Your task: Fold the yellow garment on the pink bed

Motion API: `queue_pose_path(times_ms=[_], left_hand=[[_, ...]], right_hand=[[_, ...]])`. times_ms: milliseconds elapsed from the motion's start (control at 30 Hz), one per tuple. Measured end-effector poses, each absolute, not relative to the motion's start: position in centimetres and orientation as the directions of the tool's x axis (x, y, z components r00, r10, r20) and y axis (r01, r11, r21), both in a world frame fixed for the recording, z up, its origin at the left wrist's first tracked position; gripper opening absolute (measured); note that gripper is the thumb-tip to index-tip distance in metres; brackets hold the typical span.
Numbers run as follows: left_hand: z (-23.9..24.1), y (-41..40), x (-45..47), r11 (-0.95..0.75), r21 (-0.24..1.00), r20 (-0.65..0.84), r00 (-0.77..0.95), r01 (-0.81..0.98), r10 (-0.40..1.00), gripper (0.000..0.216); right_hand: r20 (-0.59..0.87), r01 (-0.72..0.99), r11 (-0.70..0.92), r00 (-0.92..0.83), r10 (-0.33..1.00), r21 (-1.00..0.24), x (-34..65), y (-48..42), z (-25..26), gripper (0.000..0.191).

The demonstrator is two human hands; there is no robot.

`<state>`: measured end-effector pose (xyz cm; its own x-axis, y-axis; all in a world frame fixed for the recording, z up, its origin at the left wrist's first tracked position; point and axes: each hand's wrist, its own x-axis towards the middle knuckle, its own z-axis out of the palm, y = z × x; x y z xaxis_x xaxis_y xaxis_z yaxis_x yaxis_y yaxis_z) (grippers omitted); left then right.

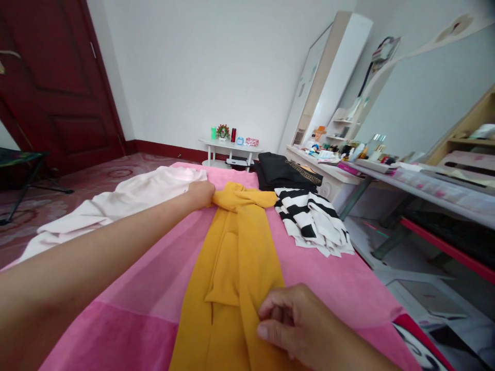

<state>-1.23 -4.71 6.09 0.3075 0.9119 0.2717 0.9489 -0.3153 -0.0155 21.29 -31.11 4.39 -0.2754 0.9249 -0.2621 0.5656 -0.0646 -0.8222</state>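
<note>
A long mustard-yellow garment [228,268] lies folded lengthwise on the pink bedding [150,273], its upper part bunched crosswise at the far end. My left hand [201,195] reaches far forward and is closed on the left end of that bunched part. Close to me, my right hand [290,319] rests at the garment's right edge with curled fingers; whether cloth is pinched in them is hidden. Right of the bunched part lies a black-and-white striped garment [313,219], loosely folded. Pale pink-white cloth [147,188] spreads along the left side of the bed.
Folded black clothes [280,172] with a gold-patterned band lie at the bed's far right corner. A small white table [232,146] stands behind the bed. To the right is a dressing table [348,178] crowded with bottles. A folding stool [23,165] stands left.
</note>
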Motion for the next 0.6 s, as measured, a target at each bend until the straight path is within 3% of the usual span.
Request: queue_pose_path(times_ms=[133,267,433,500,600], left_hand=[[3.7,-7.1,-0.2,-0.326,-0.035,0.350,0.317,0.945,0.881,0.018],[1.6,-8.6,3.6,-0.581,0.115,0.515,0.452,0.806,0.729,0.021],[-1.8,-9.9,7.2,-0.720,0.274,0.555,0.506,0.638,0.660,0.030],[-2.6,-10.1,7.4,-0.729,0.277,0.554,0.515,0.626,0.654,0.030],[-2.9,-10.2,7.1,-0.727,0.286,0.561,0.506,0.625,0.655,0.033]], right_hand=[[-0.092,0.592,0.028,-0.172,0.981,-0.805,22.6,-27.4,4.1,0.014],[0.030,0.503,0.048,-0.045,0.999,-0.863,25.1,-20.5,3.9,0.016],[0.285,0.702,0.167,0.054,0.957,-0.692,27.6,-12.1,3.3,0.030],[0.307,0.778,0.151,0.056,0.950,-0.610,28.2,-9.4,3.0,0.039],[0.215,0.838,0.046,0.086,0.973,-0.544,28.7,-6.2,2.5,0.048]])
